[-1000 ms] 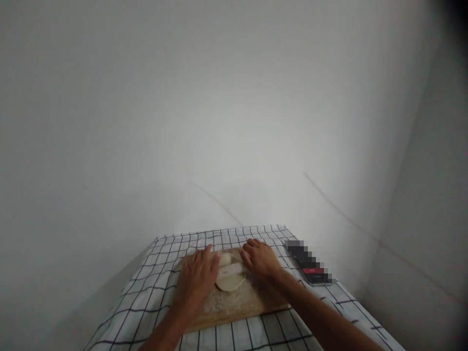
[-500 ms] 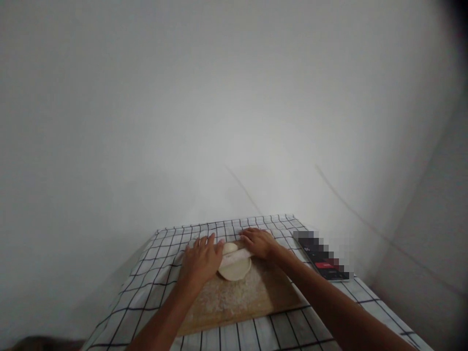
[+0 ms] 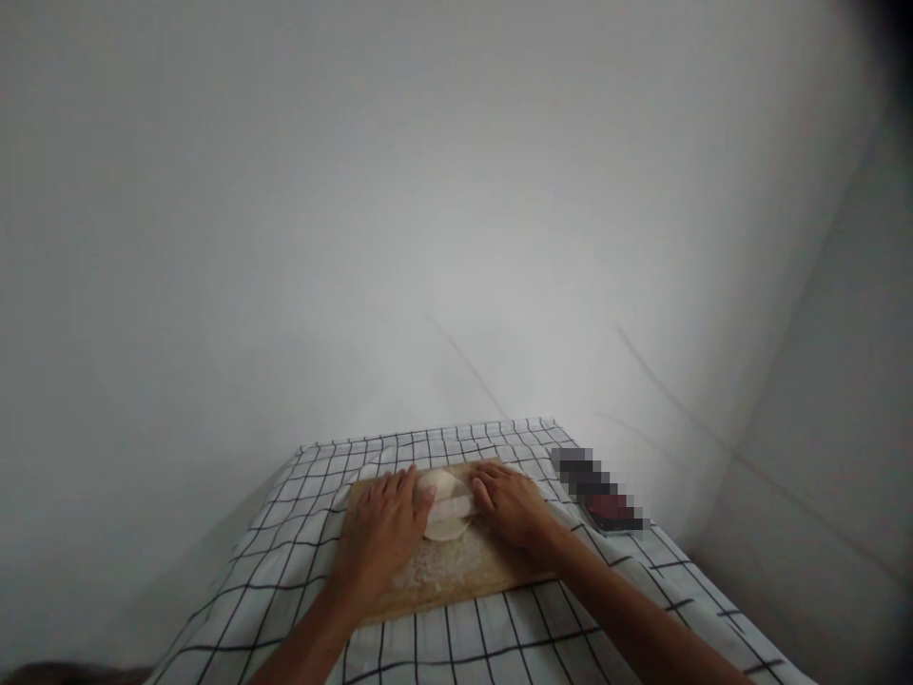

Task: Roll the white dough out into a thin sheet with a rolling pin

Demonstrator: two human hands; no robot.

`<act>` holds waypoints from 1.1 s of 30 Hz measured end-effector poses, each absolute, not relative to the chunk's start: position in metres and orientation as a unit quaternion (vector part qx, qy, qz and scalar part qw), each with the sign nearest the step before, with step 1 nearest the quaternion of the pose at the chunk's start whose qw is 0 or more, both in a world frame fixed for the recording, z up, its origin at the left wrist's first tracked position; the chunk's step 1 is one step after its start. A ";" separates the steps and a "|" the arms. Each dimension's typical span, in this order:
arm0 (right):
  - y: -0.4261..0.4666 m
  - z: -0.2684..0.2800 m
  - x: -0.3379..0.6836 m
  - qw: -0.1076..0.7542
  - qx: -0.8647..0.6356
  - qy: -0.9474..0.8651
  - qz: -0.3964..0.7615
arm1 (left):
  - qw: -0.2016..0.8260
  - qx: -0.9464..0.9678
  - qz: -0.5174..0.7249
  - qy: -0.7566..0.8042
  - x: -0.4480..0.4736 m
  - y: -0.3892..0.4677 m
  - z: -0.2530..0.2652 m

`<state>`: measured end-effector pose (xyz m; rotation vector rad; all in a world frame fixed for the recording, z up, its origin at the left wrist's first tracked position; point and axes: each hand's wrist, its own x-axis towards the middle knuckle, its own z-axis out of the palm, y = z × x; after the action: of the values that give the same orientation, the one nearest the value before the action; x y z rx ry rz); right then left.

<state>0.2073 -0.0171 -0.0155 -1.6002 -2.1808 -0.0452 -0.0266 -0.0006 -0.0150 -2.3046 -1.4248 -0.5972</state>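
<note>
A round, flat sheet of pale dough (image 3: 445, 531) lies on a floured wooden board (image 3: 492, 563). Across its middle rests a whitish rolling pin (image 3: 451, 509), with dough showing on both its far and near sides. My left hand (image 3: 391, 521) covers the pin's left end, palm down, thumb along it and fingers pointing forward. Over the right end lies my right hand (image 3: 514, 506), its fingers bent forward and the thumb beside the pin. Both ends of the pin are hidden under my hands. Loose flour is scattered on the near part of the board.
A white cloth with a black grid (image 3: 442, 647) covers the table. At the right lies a phone-like device (image 3: 606, 504), partly blurred by pixels. A pale wall (image 3: 456, 238) rises behind the table's far edge.
The rolling pin has come nearer to me over the dough, so more dough shows beyond it. Both hands moved with it. The view has shifted slightly.
</note>
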 end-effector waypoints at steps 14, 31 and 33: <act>-0.003 -0.006 0.200 0.188 -0.587 -0.788 -0.012 | 0.216 -0.805 -0.236 -0.500 -0.030 0.004 -0.033; 0.057 0.003 0.195 0.140 -0.615 -0.776 -0.013 | 0.172 -0.818 -0.216 -0.505 -0.032 0.032 -0.012; 0.047 -0.001 0.196 0.147 -0.616 -0.774 -0.020 | 0.181 -0.812 -0.218 -0.510 -0.029 0.024 -0.010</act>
<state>0.1964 0.0466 -0.0009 -1.7713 -2.2263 -0.0588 -0.0292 0.0239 -0.0103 -2.2944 -1.4400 -0.6156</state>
